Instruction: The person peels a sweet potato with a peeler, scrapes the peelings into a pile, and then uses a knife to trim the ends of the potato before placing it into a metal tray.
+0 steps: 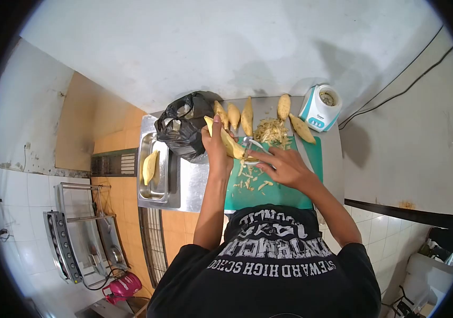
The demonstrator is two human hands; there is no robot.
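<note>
My left hand (217, 153) is closed around a partly peeled yellow sweet potato (231, 147), held at a slant above the green cutting board (295, 197). In my right hand (288, 167) is a peeler (254, 143), its head against the lower end of the sweet potato. Loose peel strips (247, 183) lie on the board below both hands. A larger heap of peelings (272, 131) sits at the board's far edge. Behind it stand several unpeeled sweet potatoes, one of them (247, 117) near the wall and another (302, 129) at the right.
A black plastic bag (184, 124) is left of the board. Beyond it, a peeled sweet potato (150, 167) lies in the metal sink (157, 194). A white and blue blender base (320, 108) stands at the back right. What looks like a knife blade (305, 157) lies on the board.
</note>
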